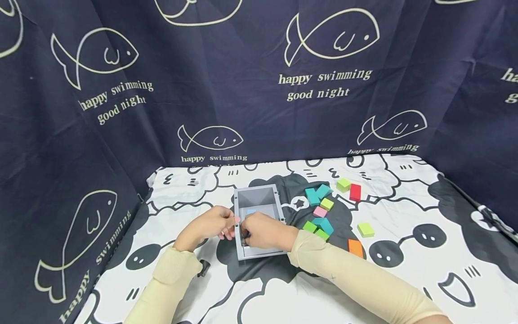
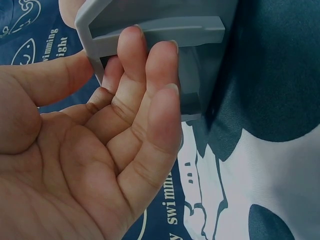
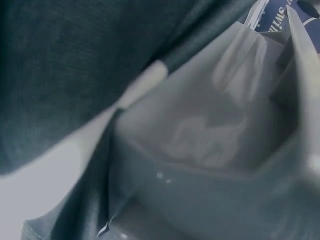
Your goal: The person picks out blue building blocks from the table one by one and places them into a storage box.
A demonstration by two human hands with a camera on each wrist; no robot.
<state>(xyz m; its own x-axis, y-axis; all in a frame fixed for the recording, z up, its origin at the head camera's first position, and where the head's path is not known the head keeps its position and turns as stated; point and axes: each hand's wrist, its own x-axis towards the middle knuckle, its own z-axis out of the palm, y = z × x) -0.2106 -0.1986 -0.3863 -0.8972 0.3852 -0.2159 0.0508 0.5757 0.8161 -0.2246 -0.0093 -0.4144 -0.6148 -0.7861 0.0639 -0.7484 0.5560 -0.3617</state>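
A grey open-topped plastic bin (image 1: 259, 254) stands on the cloth between both hands. My left hand (image 1: 216, 222) is at its left wall. In the left wrist view the left hand (image 2: 100, 135) has its thumb against the rim (image 2: 160, 30), with the fingers curled up under the rim's lip. Over the bin's opening, my right hand (image 1: 263, 230) reaches in with bent fingers. Something small and dark shows by its fingertips, too unclear to name. Bluish patches show on the bin's floor. The right wrist view holds only the grey bin's wall (image 3: 200, 135) and cloth; the right fingers are out of it.
Right of the bin lie loose blocks: teal (image 1: 312, 197), pink (image 1: 320, 212), green (image 1: 310, 227), lime (image 1: 366, 230), red (image 1: 355, 192) and orange (image 1: 355, 248). A small black object (image 1: 203, 268) is beside the left sleeve. Dark fabric hangs behind the patterned cloth.
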